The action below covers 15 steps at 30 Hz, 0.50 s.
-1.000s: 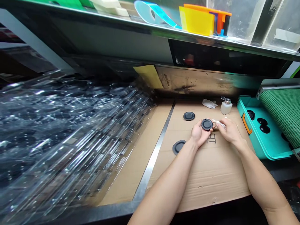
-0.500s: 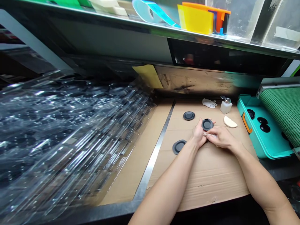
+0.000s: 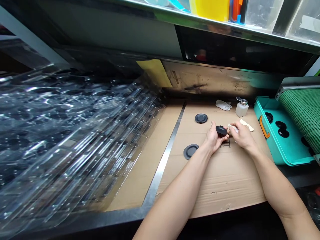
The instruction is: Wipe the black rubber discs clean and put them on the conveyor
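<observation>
My left hand (image 3: 214,138) holds a black round disc (image 3: 221,130) tilted on edge above the cardboard sheet (image 3: 225,173). My right hand (image 3: 242,136) is closed on a small white cloth (image 3: 232,128) pressed against the disc's right side. Two more black discs lie flat on the cardboard, one behind the hands (image 3: 201,118) and one to the left of my left wrist (image 3: 190,151). A cream half-round piece (image 3: 248,125) shows just behind my right hand.
A white dispenser bottle (image 3: 241,108) and a crumpled wipe (image 3: 223,105) stand at the back. A teal tray (image 3: 277,146) with several black discs sits at the right beside a green belt (image 3: 302,113). Stacked clear plastic trays (image 3: 62,133) fill the left. A shelf runs overhead.
The disc has turned from face-up to tilted on edge in my left hand. My right hand with the cloth came from below the disc up to its right side. The view tipped downward slightly.
</observation>
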Tool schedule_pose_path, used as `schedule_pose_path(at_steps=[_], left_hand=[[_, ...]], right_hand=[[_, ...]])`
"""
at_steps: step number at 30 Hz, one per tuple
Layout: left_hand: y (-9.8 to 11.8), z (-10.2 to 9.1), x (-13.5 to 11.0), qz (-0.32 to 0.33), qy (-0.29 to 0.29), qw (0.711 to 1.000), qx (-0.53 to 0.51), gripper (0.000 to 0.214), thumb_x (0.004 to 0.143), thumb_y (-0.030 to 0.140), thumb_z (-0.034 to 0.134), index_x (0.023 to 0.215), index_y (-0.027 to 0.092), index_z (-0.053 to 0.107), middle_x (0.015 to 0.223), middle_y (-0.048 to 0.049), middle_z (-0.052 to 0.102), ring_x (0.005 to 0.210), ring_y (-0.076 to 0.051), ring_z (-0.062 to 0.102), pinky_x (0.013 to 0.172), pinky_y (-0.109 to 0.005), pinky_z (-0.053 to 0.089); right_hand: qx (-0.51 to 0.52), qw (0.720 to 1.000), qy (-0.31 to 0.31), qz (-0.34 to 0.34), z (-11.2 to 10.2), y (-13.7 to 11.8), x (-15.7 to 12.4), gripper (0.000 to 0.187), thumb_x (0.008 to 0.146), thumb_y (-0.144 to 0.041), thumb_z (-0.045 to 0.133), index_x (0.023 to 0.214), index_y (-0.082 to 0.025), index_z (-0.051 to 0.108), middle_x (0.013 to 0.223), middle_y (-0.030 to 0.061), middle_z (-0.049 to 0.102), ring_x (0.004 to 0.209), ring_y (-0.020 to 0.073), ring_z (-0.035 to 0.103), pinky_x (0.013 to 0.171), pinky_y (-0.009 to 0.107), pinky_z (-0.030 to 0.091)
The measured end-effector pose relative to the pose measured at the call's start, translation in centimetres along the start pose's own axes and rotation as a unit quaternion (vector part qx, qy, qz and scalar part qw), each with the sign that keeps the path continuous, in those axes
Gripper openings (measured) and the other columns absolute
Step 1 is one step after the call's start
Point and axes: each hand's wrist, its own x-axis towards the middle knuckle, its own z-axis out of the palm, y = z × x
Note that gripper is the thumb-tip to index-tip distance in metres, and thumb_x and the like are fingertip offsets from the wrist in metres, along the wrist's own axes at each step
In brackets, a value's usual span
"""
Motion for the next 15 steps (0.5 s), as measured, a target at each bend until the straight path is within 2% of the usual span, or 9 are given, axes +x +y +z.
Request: schedule_pose_path(at_steps=[3, 9, 12, 15], left_hand=[[-0.4, 0.2, -0.1, 0.017, 0.009, 1.000, 0.019, 0.066, 0.103, 0.064, 0.025, 0.087, 0.012, 0.062, 0.069, -0.0117, 0.066, 0.050, -0.015, 0.060, 0.044, -0.024, 0.049], [-1.3, 0.5, -0.3, 0.048, 0.012, 0.998, 0.040, 0.058, 0.101, 0.063, 0.041, 0.087, 0.012, 0.067, 0.062, -0.0086, 0.066, 0.050, -0.016, 0.062, 0.042, -0.023, 0.048], [-2.0, 0.5, -0.2, 0.078, 0.011, 0.992, 0.094, 0.059, 0.097, 0.066, 0.048, 0.078, 0.013, 0.067, 0.058, -0.0077, 0.064, 0.047, -0.016, 0.062, 0.040, -0.022, 0.046], [-2.4, 0.2, 0.1, 0.105, 0.006, 0.979, 0.175, 0.067, 0.094, 0.073, 0.045, 0.069, 0.014, 0.064, 0.055, -0.0078, 0.064, 0.041, -0.014, 0.058, 0.040, -0.022, 0.046]], right_hand=[[-0.028, 0.999, -0.015, -0.032, -0.1, -0.4, -0.1, 0.020, 0.097, -0.027, 0.054, 0.105, -0.021, 0.071, 0.102, 0.0057, 0.076, 0.096, 0.0192, 0.068, 0.089, 0.029, 0.049], [-0.085, 0.994, -0.025, -0.068, 0.7, 0.3, 0.0, 0.020, 0.100, -0.027, 0.052, 0.105, -0.021, 0.070, 0.104, 0.0067, 0.068, 0.098, 0.0190, 0.063, 0.089, 0.028, 0.047], [-0.106, 0.992, -0.031, -0.068, 1.0, 0.4, 0.0, 0.019, 0.101, -0.027, 0.051, 0.107, -0.020, 0.068, 0.106, 0.0066, 0.067, 0.100, 0.0191, 0.062, 0.090, 0.028, 0.046], [-0.146, 0.987, -0.036, -0.049, 0.9, 0.0, -0.1, 0.019, 0.102, -0.027, 0.050, 0.108, -0.020, 0.066, 0.108, 0.0065, 0.068, 0.099, 0.0197, 0.062, 0.086, 0.028, 0.045]])
